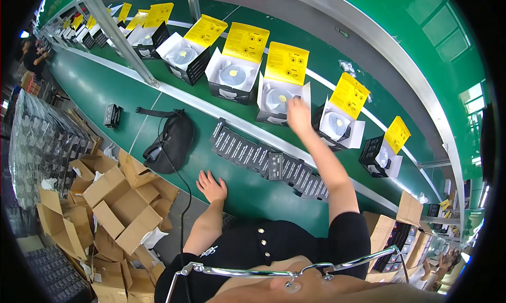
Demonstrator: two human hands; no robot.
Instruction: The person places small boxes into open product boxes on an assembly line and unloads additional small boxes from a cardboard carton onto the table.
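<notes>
Right hand point(298, 116) reaches forward, arm nearly straight, to an open carton point(278, 101) on the green conveyor belt point(327, 55). Its fingers point(291, 104) are gathered at the carton's front edge, just over the round white device point(276, 98) seated inside; whether they pinch anything is too small to tell. That carton stands in a row of like ones, each with its yellow lid flap point(286, 63) raised.

Left hand point(212, 186) lies flat on the green bench point(105, 89) near the person's body, fingers spread and holding nothing, elbow bent. Between the two hands runs a line of small black boxes point(263, 159), standing side by side along the bench's far edge.

Judging by its look, the carton is thin card: light, fairly stiff, easily crushed at the flap, so it is best held low by its side walls. A small black box should be light and rigid, easy to pinch across its narrow faces.
</notes>
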